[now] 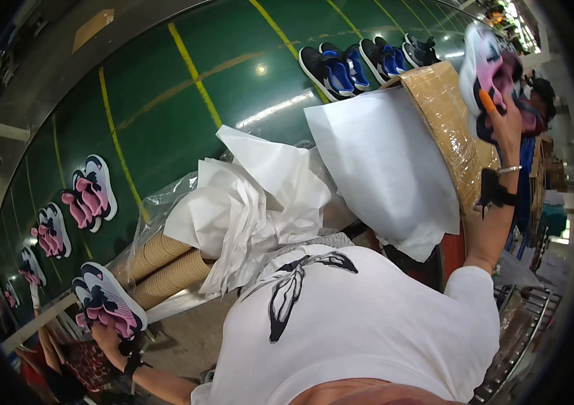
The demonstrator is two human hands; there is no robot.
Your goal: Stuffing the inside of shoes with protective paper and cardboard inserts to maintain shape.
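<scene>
At the lower left, my left hand (106,335) is closed on a pair of pink and navy sneakers (113,297) with pale soles, by the edge of the green conveyor belt (158,81). Up at the far right, my right hand (507,121) grips another pair of pink sneakers (482,64), their white soles turned partly outward. An orange cover sits on one of its fingers. Below that hand stands a cardboard box (445,121) wrapped in clear tape, with white paper sheets (381,155) beside it.
Crumpled white tissue paper (253,196) and stacked brown paper rolls (172,270) lie in front of me. More pink sneakers (91,192) stand on the belt's left. Black and blue shoes (334,71) stand at the far side. Another person's arm (47,347) shows at lower left.
</scene>
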